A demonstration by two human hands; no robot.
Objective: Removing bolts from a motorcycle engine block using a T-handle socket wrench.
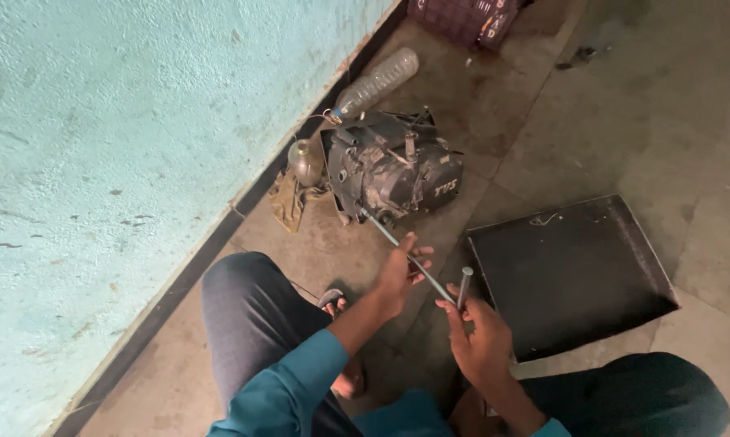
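Seen from the head camera, a person squats on the concrete floor point(543, 121) beside a grimy motorcycle engine point(393, 170). The left hand point(399, 271), fingers clamped, holds a long metal rod point(405, 252) reaching to the engine casing; the right hand point(480, 336) grips a short bolt-like tool point(464, 285) upright. The engine appears largely assembled, a black tray point(571, 271) lying bare nearby.
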